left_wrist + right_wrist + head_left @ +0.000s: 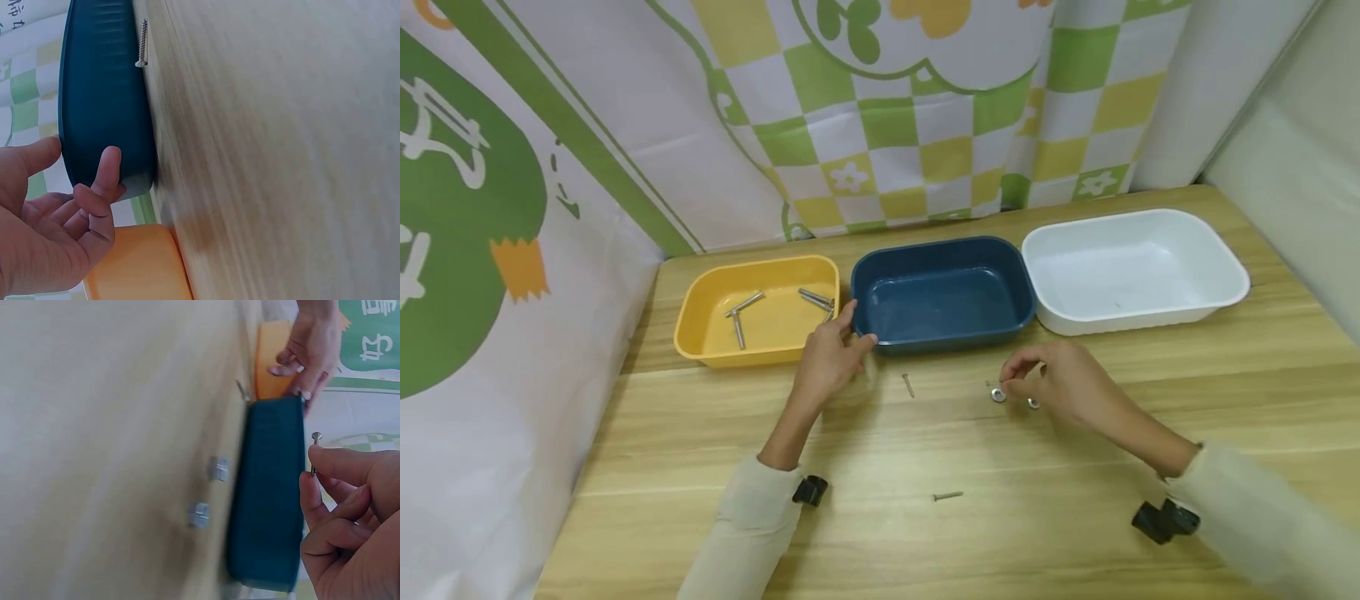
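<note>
Right hand [1060, 379] pinches screw [317, 436] before blue tray [940, 304] | left hand [830, 357] loose at its left corner | likely light, stiff, slippery; hold mid-length

Both arms reach away from the near side. The left arm [741, 521] slants far and rightward, its pale sleeve [762, 492] ending short of the bare left wrist [790, 429]; the left hand [831, 354] grips with thumb and forefinger parted, the other fingers bending loosely inward. The right arm [1255, 500] enters from the near right and slants leftward to the bare right wrist [1138, 429]; the right hand [1052, 379] pinches between thumb and forefinger, its remaining fingers curled toward the palm.
</note>
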Demonstrator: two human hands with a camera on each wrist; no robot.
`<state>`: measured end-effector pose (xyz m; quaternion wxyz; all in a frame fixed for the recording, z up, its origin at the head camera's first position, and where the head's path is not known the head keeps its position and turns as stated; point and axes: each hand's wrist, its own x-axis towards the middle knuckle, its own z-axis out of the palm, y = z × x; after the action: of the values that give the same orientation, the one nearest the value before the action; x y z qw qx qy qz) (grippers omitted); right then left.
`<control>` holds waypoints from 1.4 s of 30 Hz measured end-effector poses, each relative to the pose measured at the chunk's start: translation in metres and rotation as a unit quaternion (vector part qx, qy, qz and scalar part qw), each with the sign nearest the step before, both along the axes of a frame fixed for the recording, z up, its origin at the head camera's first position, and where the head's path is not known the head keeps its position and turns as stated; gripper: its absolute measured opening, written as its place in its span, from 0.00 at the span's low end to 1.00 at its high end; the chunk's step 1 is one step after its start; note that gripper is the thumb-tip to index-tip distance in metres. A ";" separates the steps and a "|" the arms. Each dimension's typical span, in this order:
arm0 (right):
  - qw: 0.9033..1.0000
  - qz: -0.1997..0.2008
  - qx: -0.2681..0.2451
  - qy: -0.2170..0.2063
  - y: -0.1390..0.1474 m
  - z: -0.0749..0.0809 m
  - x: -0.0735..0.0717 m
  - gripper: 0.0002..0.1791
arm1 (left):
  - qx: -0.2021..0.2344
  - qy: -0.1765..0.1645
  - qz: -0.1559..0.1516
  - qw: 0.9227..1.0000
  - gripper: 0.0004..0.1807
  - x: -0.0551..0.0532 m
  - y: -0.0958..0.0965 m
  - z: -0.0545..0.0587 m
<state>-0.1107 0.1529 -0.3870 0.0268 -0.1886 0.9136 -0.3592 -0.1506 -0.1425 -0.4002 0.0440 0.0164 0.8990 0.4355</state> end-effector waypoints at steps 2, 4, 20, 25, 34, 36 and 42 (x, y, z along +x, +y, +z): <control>1.000 -0.002 0.002 0.007 0.000 0.005 -0.007 0.04 | 0.003 -0.002 -0.003 1.000 0.35 0.000 0.001 0.000; 1.000 -0.005 0.003 0.017 0.000 0.009 -0.014 0.03 | 0.004 -0.004 -0.007 1.000 0.35 -0.001 0.001 0.001; 0.999 -0.032 0.020 0.022 -0.006 0.010 -0.067 0.02 | 0.018 -0.004 -0.013 1.000 0.34 -0.001 0.004 0.000; 0.999 -0.025 0.024 0.037 -0.012 0.005 -0.072 0.02 | 0.014 -0.013 -0.010 1.000 0.35 0.000 0.003 0.000; 0.998 -0.034 0.031 0.052 -0.011 0.003 -0.069 0.06 | 0.012 -0.004 -0.006 1.000 0.34 0.001 0.004 -0.003; 0.998 -0.039 0.023 0.054 -0.012 0.002 -0.068 0.08 | 0.012 0.000 -0.007 1.000 0.34 0.001 0.002 -0.003; 0.997 -0.048 0.001 0.068 -0.011 0.004 -0.065 0.10 | 0.016 0.005 -0.009 1.000 0.34 0.001 -0.002 -0.001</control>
<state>-0.1760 0.1416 -0.3830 -0.0523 -0.1680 0.9217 -0.3457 -0.1495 -0.1441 -0.4013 0.0427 0.0271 0.8918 0.4496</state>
